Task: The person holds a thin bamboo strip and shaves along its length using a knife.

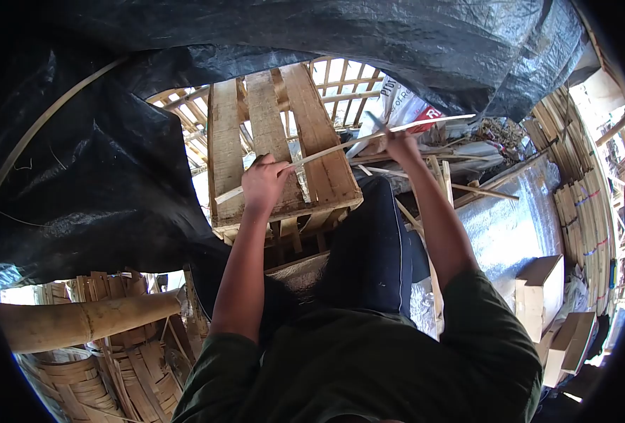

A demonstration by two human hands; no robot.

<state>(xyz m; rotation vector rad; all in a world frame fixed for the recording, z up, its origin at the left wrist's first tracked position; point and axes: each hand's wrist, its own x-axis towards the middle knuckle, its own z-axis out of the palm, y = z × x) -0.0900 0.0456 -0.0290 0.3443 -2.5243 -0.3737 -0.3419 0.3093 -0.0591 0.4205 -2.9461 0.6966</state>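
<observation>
My left hand [264, 185] is closed around a long, thin, pale strip of bamboo [334, 149]. The strip slants across the view, its near end at the lower left and its far end up at the right. My right hand [401, 146] is closed on a knife, whose dark blade [377, 122] points up and left beside the strip. Most of the knife's handle is hidden by the fingers. Below the left hand stands a slatted wooden crate [330, 176], its boards facing up in front of my knees.
Black plastic sheeting [101, 176] hangs overhead and at the left. A thick bamboo pole [94, 323] and woven baskets [73, 384] are at the lower left. To the right lie a printed sack [397, 113], loose sticks [485, 190], cardboard boxes [538, 296] and bundled bamboo strips [584, 218].
</observation>
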